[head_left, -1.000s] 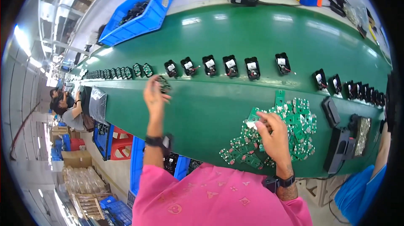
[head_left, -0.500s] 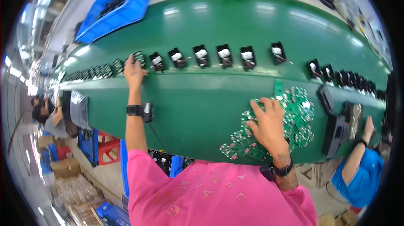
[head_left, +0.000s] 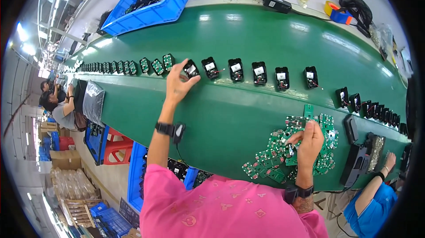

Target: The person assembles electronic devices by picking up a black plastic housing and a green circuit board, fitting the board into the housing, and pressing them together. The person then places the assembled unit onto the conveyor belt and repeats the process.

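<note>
My left hand [head_left: 178, 84] is closed round the sides of a black plastic housing [head_left: 191, 70] in the row on the green bench. To its right, several open black housings [head_left: 236, 70] hold white parts and thin wires. Housings on its left have green circuit boards [head_left: 168, 62] in them. Over a loose pile of green circuit boards [head_left: 327, 143], my right hand [head_left: 308, 147] has its thumb and fingers pinched together. A circuit board [head_left: 295, 122] shows at its fingertips, partly hidden by them.
A blue crate [head_left: 150, 14] of black parts stands at the far left. Dark cases [head_left: 353, 165] lie right of the pile, near a co-worker's arm [head_left: 376, 180]. A black adapter [head_left: 277, 4] and a tape roll [head_left: 340, 15] rest along the back edge.
My left hand has moved right along the row, from a housing with a green board to the one beside it. My right hand's spread fingers have drawn together over the pile. The view has shifted.
</note>
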A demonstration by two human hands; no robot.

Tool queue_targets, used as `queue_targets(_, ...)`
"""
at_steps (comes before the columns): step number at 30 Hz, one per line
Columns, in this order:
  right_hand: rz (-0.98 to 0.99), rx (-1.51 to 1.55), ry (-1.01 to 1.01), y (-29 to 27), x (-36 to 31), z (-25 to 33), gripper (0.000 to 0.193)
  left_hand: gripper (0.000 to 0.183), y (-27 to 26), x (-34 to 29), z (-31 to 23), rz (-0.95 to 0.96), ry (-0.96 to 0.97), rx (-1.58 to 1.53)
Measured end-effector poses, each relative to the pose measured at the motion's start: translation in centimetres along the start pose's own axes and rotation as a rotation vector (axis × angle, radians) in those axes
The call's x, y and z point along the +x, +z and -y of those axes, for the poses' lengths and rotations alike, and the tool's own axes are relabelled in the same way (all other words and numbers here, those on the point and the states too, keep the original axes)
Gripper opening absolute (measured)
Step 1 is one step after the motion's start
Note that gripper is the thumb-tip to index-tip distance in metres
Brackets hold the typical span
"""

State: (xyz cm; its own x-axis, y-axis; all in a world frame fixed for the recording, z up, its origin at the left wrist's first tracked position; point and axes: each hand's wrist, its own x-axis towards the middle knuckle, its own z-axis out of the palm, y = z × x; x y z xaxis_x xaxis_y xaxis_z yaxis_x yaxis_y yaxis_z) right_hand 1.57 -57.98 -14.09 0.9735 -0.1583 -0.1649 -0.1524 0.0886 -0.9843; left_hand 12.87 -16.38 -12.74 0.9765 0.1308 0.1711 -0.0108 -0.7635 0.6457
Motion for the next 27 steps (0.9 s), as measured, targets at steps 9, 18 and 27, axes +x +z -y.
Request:
queue_targets(9,0.160,0.763,0.023,0.4,0.9,2.1,0.039,0.037,4.5,-10.4,-5.6,0.134,-0.310,-1.179)
queue_targets(18,0.118,0.753,0.560,4.1,0.7,2.0,0.039,0.022,6.8,-13.1,-11.4,0.258,-0.256,-0.906)
queue_targets(27,0.651,0.570,0.510,3.5,-1.2,1.8,0.022,0.024,8.1,-13.6,-14.9,0.370,-0.052,-0.574)
